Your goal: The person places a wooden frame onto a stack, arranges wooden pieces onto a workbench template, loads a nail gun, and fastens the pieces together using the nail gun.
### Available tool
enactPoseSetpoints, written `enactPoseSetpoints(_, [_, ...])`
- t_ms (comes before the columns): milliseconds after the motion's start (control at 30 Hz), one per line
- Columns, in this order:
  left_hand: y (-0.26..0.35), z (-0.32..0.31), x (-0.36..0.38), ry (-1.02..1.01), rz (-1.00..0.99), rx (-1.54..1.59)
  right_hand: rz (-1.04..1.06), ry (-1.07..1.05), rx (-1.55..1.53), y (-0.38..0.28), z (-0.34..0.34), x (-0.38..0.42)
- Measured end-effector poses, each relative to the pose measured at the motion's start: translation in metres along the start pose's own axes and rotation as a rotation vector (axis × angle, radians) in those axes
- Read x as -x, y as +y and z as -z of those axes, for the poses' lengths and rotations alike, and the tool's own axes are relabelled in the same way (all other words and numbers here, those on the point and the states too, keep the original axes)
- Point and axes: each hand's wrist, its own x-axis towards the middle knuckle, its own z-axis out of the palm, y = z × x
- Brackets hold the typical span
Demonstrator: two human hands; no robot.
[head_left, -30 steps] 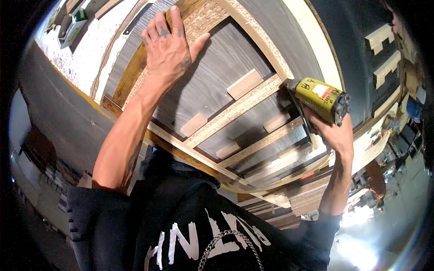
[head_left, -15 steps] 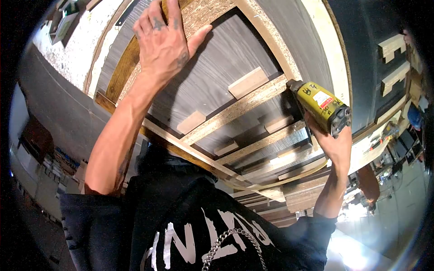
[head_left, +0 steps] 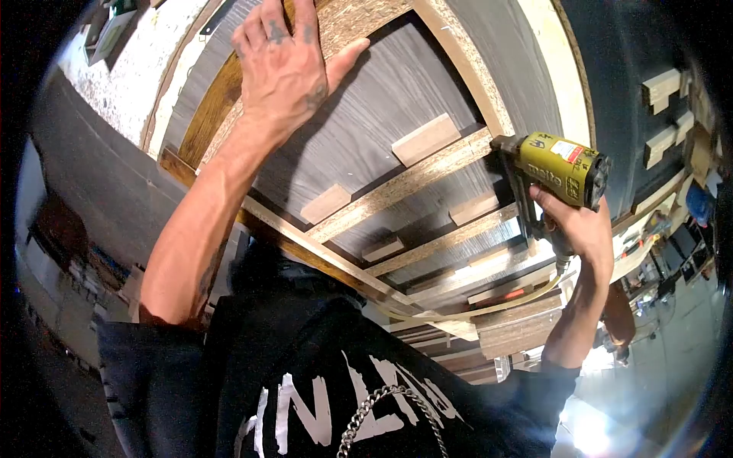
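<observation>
My left hand [head_left: 284, 72] lies on the wooden frame [head_left: 366, 17] at the top, its back towards me and thumb stretched out. Its fingertips run up to the picture's edge, beside a brown-stained strip [head_left: 205, 114]. In my right hand [head_left: 584, 229] is a yellow-green nail gun [head_left: 563, 169], gripped by its handle. The gun's nose sits at the junction of a chipboard crosspiece [head_left: 412, 179] and the frame's right rail; whether it touches cannot be made out. A pale wood block [head_left: 425, 140] stands against that crosspiece, on the grey wood-grain panel [head_left: 374, 99].
Another small block [head_left: 326, 203] lies lower left inside the frame. A yellowish air hose [head_left: 489, 309] curves below the gun. Notched wood pieces [head_left: 663, 88] lie at the far right, near a blue object [head_left: 699, 206]. Stacked boards [head_left: 519, 328] show below the frame.
My right hand and the nail gun have shifted slightly right, and the gun has turned so its side lettering shows. My left hand keeps its place on the frame, with the view shifting slightly.
</observation>
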Motion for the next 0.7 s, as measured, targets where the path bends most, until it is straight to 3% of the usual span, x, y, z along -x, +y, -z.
enactPoseSetpoints(100, [0.001,0.0,0.0,0.01,-0.014,0.022,-0.044,-0.088,0.031,-0.002,0.007,-0.007])
enactPoseSetpoints(133, [0.001,0.001,-0.001,0.011,-0.017,0.03,-0.217,-0.117,0.053,-0.016,0.009,-0.006])
enactPoseSetpoints(267, [-0.001,0.001,-0.001,0.015,-0.038,0.046,-0.014,-0.073,-0.011,0.003,0.004,-0.009])
enactPoseSetpoints(500, [0.0,0.0,-0.001,0.001,-0.026,0.039,-0.048,-0.077,-0.022,-0.006,0.004,-0.005])
enactPoseSetpoints(567, [-0.003,-0.002,-0.001,0.001,-0.045,0.021,-0.206,-0.08,-0.004,-0.014,0.002,-0.002])
enactPoseSetpoints(600, [-0.003,-0.002,-0.001,0.001,-0.044,0.02,-0.026,-0.042,-0.034,0.002,-0.003,0.0])
enactPoseSetpoints(700, [-0.002,-0.003,0.0,0.005,-0.045,0.01,0.042,0.011,0.005,0.011,-0.013,0.008])
